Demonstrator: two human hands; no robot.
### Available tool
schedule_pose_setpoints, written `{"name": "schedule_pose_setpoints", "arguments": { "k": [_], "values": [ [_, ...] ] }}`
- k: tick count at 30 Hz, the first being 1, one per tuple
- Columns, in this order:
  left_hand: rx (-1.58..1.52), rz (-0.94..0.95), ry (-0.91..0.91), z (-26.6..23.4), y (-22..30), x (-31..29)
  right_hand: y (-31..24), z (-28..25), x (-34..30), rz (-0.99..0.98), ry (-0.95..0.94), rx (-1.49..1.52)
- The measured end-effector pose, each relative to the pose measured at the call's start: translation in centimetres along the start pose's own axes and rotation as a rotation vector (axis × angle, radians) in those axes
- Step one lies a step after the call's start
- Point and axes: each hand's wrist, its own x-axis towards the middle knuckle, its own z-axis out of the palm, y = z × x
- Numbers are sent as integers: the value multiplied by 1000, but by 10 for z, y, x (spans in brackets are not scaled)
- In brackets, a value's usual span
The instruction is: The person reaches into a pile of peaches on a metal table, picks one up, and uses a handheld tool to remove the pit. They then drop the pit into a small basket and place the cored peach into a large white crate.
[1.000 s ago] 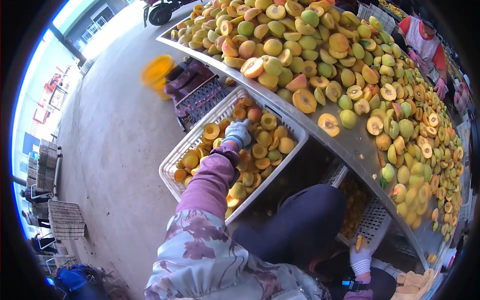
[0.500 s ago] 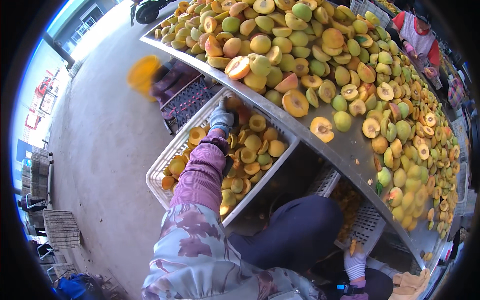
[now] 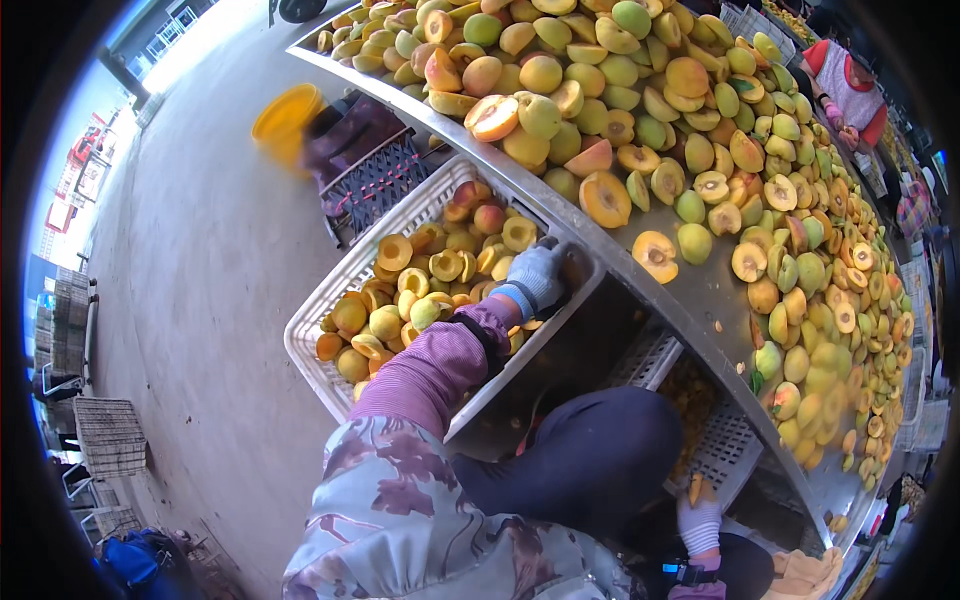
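Observation:
A white plastic crate [image 3: 330, 300] full of yellow peach halves [image 3: 395, 252], several with hollow centers, stands beside the metal table's edge. My left hand [image 3: 537, 278], in a grey-blue glove, reaches into its right end, close to the end wall. Its fingertips lie in shadow, so I cannot tell what they touch. Low on the right, my right hand [image 3: 698, 522] wears a striped glove and is closed around a small orange-brown piece [image 3: 696, 488] whose kind I cannot make out. It is next to a lower perforated crate [image 3: 728, 450].
The metal table [image 3: 655, 305] carries a large heap of whole and halved peaches [image 3: 690, 150]. A yellow bucket [image 3: 285, 125] and a woven-seat chair [image 3: 375, 190] stand beyond the crate. Another person [image 3: 845, 85] sits across the table. My bent knee [image 3: 600, 450] is between the crates.
My left hand has moved from the far corner of the white crate toward its right end, uncovering reddish peaches at the far corner. My right hand has barely shifted.

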Motion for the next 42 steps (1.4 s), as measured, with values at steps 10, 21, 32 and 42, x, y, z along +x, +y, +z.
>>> {"name": "schedule_pose_setpoints", "arguments": {
  "k": [10, 21, 32, 42],
  "values": [
    [-85, 37, -186, -11, -17, -14, 0, 5, -5, -29, 53, 79],
    [194, -48, -151, -88, -62, -235, 7, 13, 0, -119, 48, 180],
    [277, -645, 40, -125, -153, -278, 2, 2, -15, -125, 60, 196],
    [221, -609, -15, -126, -140, -278, 5, -4, -25, -102, 139, 123]
  ]
}}
